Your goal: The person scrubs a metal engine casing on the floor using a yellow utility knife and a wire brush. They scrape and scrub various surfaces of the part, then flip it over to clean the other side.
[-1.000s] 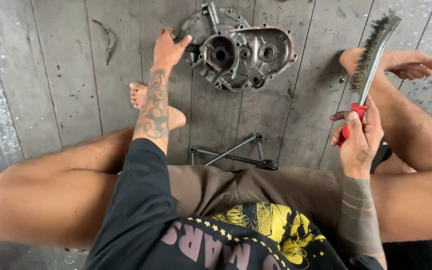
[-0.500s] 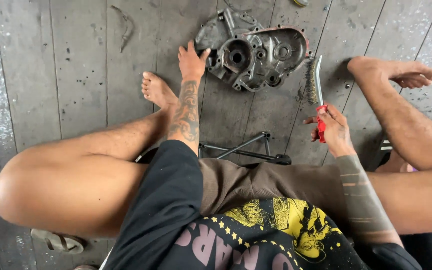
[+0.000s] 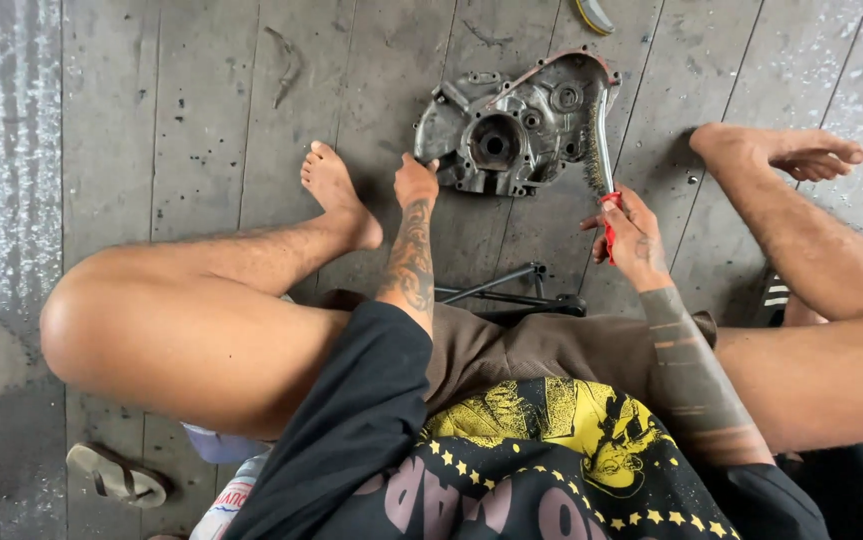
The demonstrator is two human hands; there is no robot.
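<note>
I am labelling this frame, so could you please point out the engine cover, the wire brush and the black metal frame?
engine cover (image 3: pixel 511 130): head view, on the grey casting beside its round bore.
wire brush (image 3: pixel 601 135): head view, on the metal back above the bristles.
black metal frame (image 3: pixel 511 290): head view, on the slanted bar.

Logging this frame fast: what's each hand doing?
Left hand: closed on the metal engine cover's edge.
Right hand: closed around the wire brush.

Grey plank floor (image 3: pixel 151 120), weathered, pale scuffing along left edge. Black metal frame (image 3: pixel 511 296) lies on the boards near mid-floor, partly hidden by brown shorts. Sandal (image 3: pixel 116 473) at lower left corner. Curved dark scrap (image 3: pixel 286 60) toward upper left. Yellowish object (image 3: pixel 593 14) cut by top edge, kind unclear.
</note>
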